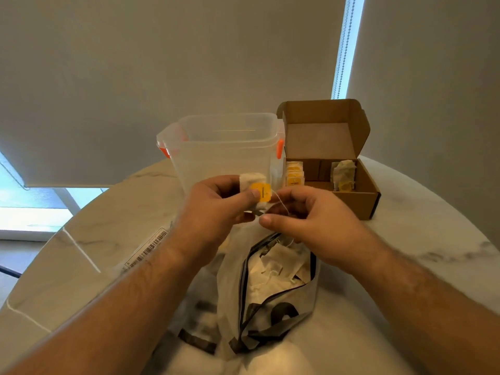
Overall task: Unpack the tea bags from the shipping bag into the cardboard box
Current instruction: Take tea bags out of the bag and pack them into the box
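Note:
My left hand (216, 207) pinches a white tea bag (253, 180) with a yellow tag (262, 192) under the thumb, held above the shipping bag. My right hand (305, 217) pinches its thin white string (280, 203) just right of the tag. The white shipping bag (232, 288) with a dark lining lies open below both hands, with several tea bags (278, 266) inside. The brown cardboard box (362, 198) stands open at the back right and holds a row of yellow-tagged tea bags (295, 174) on its left and a few more (343, 174) on its right.
A clear plastic container (224, 150) with orange clips stands behind my hands, left of the box. A barcode label (147, 250) lies on the marble table (89, 239) at the left. The round table's edge curves close on both sides.

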Action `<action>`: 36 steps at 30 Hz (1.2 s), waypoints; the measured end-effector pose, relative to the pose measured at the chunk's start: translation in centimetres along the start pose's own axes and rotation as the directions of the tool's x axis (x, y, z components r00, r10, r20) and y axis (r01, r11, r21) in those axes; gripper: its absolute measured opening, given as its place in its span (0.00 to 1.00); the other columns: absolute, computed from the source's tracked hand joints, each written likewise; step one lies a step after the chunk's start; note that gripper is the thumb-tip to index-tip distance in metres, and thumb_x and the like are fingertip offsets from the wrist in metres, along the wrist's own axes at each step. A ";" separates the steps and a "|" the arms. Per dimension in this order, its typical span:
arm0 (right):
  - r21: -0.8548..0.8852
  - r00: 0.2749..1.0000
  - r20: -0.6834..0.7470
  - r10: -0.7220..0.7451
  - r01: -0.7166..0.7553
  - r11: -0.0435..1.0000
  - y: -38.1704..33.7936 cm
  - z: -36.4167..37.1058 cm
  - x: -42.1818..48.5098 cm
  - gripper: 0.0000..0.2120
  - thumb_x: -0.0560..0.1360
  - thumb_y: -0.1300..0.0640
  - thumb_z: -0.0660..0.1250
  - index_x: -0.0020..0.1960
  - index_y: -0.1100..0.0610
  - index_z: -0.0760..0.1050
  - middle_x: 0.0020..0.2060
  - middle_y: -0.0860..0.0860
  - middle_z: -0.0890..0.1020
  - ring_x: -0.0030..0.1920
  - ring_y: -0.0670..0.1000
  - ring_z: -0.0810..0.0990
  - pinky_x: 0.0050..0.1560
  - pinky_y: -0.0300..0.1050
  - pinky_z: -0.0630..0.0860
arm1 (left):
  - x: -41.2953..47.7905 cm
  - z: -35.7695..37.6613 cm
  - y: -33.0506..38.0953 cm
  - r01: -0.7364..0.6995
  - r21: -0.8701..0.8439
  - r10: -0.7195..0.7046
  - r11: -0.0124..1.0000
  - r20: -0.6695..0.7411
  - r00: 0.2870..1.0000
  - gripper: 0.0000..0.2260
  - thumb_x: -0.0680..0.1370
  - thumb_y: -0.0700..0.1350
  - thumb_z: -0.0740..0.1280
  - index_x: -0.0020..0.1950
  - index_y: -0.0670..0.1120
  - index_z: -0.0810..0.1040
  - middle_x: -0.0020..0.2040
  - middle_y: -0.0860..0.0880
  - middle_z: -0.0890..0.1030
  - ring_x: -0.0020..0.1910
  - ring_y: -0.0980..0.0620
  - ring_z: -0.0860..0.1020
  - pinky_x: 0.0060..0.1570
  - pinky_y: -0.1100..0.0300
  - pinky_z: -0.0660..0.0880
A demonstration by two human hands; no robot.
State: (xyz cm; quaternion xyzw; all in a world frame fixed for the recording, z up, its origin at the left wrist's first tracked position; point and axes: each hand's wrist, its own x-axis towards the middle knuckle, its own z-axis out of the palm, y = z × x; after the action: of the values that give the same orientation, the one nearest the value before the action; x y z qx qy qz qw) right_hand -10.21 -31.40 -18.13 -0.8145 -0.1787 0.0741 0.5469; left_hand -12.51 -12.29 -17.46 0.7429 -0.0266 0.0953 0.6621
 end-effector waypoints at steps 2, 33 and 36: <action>-0.056 0.998 -0.047 -0.029 0.027 0.998 0.1 0.1 0.1 0.05 0.75 0.51 0.75 0.51 0.45 0.84 0.41 0.41 0.87 0.43 0.39 0.85 0.45 0.40 0.83 | 0.0 -0.1 -0.1 -0.037 0.038 0.037 0.999 -0.014 0.999 0.08 0.79 0.42 0.71 0.57 0.46 0.84 0.50 0.48 0.88 0.51 0.49 0.86 0.51 0.53 0.83; -0.316 0.993 -0.113 -0.042 0.005 0.949 -3.1 -7.6 5.8 0.08 0.75 0.56 0.76 0.52 0.49 0.81 0.44 0.46 0.85 0.42 0.45 0.86 0.41 0.36 0.83 | 5.1 3.6 0.6 -0.249 0.402 0.280 0.881 -0.019 0.960 0.15 0.74 0.51 0.77 0.59 0.52 0.81 0.48 0.56 0.85 0.46 0.60 0.84 0.49 0.57 0.84; -0.361 0.988 -0.146 0.047 -0.098 0.927 -2.2 -8.8 7.5 0.09 0.74 0.57 0.76 0.53 0.51 0.80 0.47 0.49 0.85 0.45 0.47 0.86 0.46 0.43 0.84 | 5.4 3.6 -0.5 -0.249 0.616 0.290 0.748 0.036 0.956 0.11 0.78 0.52 0.73 0.59 0.55 0.81 0.47 0.59 0.83 0.43 0.62 0.81 0.49 0.58 0.84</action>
State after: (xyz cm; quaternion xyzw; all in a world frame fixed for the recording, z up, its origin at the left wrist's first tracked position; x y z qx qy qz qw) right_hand -0.98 -35.52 -12.10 -0.9115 -0.1217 0.0044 0.3927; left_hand -6.80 -15.31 -17.38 0.9022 -0.0804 0.2163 0.3645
